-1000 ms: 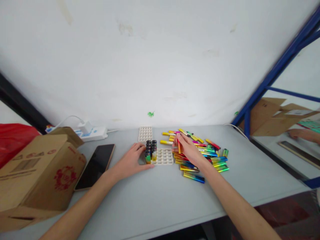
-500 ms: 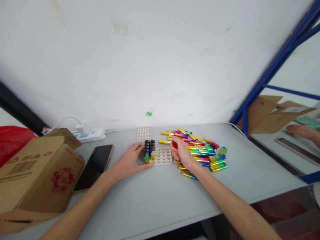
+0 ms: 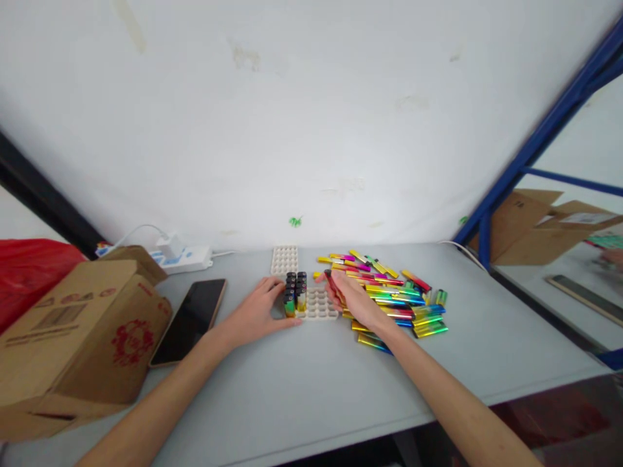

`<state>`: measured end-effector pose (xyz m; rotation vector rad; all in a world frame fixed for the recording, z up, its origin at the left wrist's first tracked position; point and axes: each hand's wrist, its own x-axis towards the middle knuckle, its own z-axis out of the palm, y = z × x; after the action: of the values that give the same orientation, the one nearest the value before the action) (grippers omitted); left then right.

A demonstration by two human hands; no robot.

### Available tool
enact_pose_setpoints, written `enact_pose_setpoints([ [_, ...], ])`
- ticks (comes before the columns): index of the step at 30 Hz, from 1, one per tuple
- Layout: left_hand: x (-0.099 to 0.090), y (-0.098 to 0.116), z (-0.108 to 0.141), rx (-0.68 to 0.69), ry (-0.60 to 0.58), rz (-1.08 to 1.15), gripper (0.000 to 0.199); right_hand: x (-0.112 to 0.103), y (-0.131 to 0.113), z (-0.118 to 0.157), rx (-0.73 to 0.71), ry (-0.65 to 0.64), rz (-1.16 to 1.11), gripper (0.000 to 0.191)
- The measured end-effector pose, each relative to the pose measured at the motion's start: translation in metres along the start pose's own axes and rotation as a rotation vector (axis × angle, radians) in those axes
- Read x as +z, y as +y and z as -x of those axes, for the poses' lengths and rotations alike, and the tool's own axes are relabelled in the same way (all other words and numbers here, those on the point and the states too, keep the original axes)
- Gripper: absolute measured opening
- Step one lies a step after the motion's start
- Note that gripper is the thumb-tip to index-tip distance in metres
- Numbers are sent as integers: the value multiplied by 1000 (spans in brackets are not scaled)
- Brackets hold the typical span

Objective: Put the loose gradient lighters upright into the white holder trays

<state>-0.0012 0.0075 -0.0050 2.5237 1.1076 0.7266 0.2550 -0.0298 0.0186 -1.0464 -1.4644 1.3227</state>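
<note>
Black-topped lighters with shiny green and yellow bodies (image 3: 290,305) stand upright in two close columns at the left end of a white, dimpled tray (image 3: 321,306) on the pale grey counter (image 3: 292,395). The tray's sockets appear to keep them vertical, the dark tops level with one another. The left hand (image 3: 256,310) is spread in a wide curve, fingers by the columns' far left side and thumb along the tray's near edge, probably to steady both; whether it presses on them I cannot tell.

Closed narrowly around a slim red lighter with a dark top (image 3: 328,279), the right hand (image 3: 357,299) is over the tray's right end. The fingertips pinch it with the dark end up, likely so that its base points down; its lower part is hidden by the fingers. To the right lies a loose heap of metallic lighters (image 3: 396,300), overlapping at different angles, within easy reach of that hand. Their glossy skins run from gold into red, magenta, green and blue, catching bright streaks of light.

Behind the columns, a second white, dimpled tray (image 3: 285,258) lies near the wall. A black-screened phone (image 3: 189,321) rests farther left, beside a brown cardboard box with red print (image 3: 97,337), both outside the hands' working space.
</note>
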Motion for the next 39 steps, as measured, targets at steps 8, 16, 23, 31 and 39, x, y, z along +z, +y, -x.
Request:
enact_pose_setpoints([
  [8,0,1,1,14,-21,16,61,11,-9,14,-397,-58,692,33],
  [16,-4,2,3,30,-65,37,60,18,1,12,-372,-29,715,27],
  [23,-4,3,2,29,-64,29,60,30,3,10,-417,0,1086,33],
  [31,-2,6,0,-33,-33,6,62,-14,4,1,-423,113,1115,39],
  [39,8,1,1,-44,26,43,63,-102,27,-12,-169,305,1307,34],
])
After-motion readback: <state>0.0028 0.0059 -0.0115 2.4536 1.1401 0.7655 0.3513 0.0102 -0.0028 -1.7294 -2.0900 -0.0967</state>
